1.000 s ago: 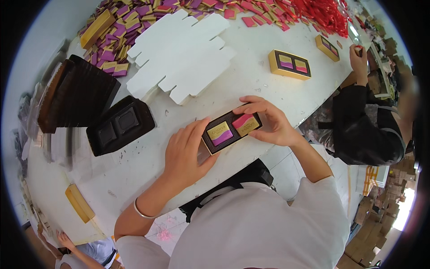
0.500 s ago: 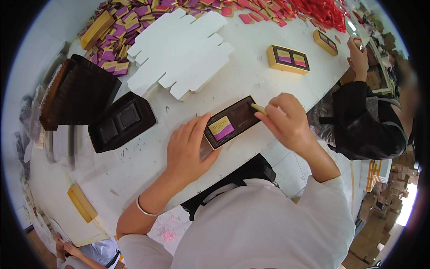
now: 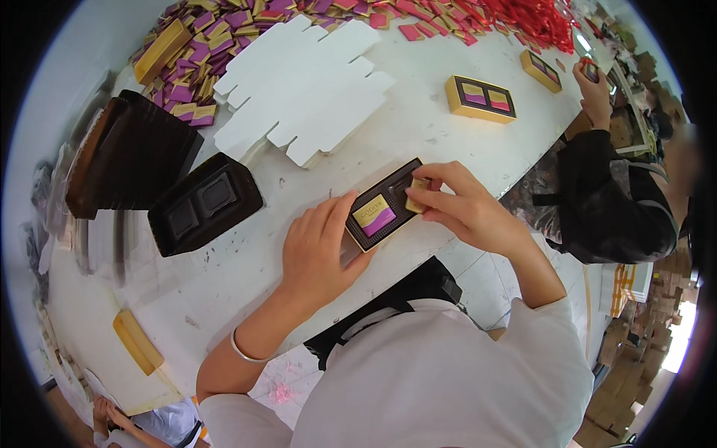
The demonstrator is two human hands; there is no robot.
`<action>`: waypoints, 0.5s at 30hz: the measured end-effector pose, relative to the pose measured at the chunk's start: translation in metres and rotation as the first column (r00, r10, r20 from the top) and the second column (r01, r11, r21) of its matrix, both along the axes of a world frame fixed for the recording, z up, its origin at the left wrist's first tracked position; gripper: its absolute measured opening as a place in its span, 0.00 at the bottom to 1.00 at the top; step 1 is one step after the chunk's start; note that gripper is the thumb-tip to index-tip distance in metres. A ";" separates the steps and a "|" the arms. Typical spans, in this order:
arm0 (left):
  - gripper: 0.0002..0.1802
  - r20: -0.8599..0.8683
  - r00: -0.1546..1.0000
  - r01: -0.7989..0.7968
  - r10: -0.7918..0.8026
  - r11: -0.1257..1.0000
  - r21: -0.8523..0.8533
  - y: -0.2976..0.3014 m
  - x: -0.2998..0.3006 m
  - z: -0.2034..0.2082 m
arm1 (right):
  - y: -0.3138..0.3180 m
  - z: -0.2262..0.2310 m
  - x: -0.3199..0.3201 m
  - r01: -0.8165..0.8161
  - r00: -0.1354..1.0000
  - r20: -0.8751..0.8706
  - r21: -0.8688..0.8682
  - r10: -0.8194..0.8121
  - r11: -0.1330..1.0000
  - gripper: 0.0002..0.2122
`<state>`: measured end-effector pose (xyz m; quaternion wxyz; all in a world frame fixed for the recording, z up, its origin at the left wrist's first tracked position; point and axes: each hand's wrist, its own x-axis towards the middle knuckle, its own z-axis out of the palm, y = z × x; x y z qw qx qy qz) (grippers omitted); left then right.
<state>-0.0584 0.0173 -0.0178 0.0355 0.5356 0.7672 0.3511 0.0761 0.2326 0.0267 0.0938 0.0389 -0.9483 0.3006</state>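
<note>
my left hand was spread in a wide v, thumb and forefinger parted and closed about the left end of the open box, the forefinger at its far left corner and the thumb at its near left corner; how hard i pressed, i cannot tell. my right hand, at the right end of the open box, had its fingers bent and pinched a small gold piece between thumb and fingertips, tilted over the edge of the right compartment and partly hidden by my fingers; whether it touched the box, i cannot tell. the open box lay slantwise on the white table in front of me, with a gold-and-purple piece flat in its left compartment and the dark hollow of its right one showing. left of the open box stood a black tray with two square recesses, and beyond that a stack of dark trays. flat white cartons lay on the far side of the open box, and a filled gold box sat beyond it to the right, a purple piece and a pink one side by side inside.
</note>
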 end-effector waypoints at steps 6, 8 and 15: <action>0.39 0.029 1.000 0.002 -0.002 1.000 -0.002 0.001 -0.001 0.001 | -0.010 -0.028 -0.015 0.118 0.988 -0.076 -0.170 -0.132 0.978 0.16; 0.39 0.024 1.000 0.004 -0.004 1.000 -0.004 0.000 -0.001 -0.001 | -0.007 -0.028 -0.011 0.114 0.989 -0.069 -0.217 -0.132 0.969 0.15; 0.39 0.029 0.999 0.021 -0.020 1.000 -0.011 -0.002 -0.003 0.000 | -0.016 -0.035 -0.014 0.207 0.971 -0.021 -0.413 -0.236 0.887 0.07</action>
